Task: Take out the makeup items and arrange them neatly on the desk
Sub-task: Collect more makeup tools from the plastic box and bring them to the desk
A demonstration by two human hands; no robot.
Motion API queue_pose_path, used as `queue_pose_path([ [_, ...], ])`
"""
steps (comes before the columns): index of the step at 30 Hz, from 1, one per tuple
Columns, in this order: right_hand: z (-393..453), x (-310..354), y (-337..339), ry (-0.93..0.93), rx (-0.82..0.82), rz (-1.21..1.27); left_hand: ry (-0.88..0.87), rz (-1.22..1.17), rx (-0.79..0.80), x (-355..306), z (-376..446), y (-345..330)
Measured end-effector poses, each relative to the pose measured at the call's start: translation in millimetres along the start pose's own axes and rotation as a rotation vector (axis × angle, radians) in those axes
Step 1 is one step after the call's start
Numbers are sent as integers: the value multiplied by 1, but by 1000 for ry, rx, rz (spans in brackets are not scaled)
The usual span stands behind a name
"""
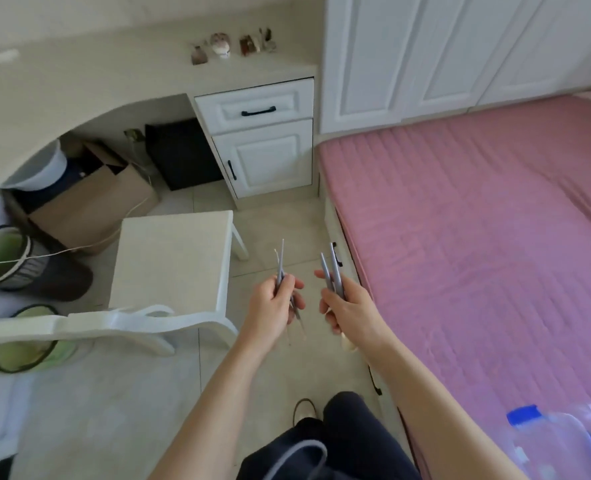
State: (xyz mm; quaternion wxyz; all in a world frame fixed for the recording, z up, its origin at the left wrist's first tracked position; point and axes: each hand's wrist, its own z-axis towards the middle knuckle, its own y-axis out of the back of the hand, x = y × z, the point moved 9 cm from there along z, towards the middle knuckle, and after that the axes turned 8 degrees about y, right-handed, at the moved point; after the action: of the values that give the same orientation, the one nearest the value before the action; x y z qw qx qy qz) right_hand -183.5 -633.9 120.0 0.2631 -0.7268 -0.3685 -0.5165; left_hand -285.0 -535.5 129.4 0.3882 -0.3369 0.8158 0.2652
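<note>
There are no words, numbers, brand names or signs that can be read anywhere here. The small things standing at the back of the surface (pixel 169 74) are too blurry to show any writing. The clear plastic box with the blue lid (pixel 557 441) at the bottom right corner, on the pink bed (pixel 477 220), has a pale patch on its side, but it is too blurry to tell if that is a label. The thin grey sticks (pixel 333 271) in the hands have no marks that can be made out.
</note>
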Motion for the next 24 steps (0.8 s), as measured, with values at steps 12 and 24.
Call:
queue_pose_path([
  [12,179,61,14,30,56,-159,23,-41,-156,-93,138,15],
  [24,354,125,22,-17,123,-228,60,-78,-297,-190,272,35],
])
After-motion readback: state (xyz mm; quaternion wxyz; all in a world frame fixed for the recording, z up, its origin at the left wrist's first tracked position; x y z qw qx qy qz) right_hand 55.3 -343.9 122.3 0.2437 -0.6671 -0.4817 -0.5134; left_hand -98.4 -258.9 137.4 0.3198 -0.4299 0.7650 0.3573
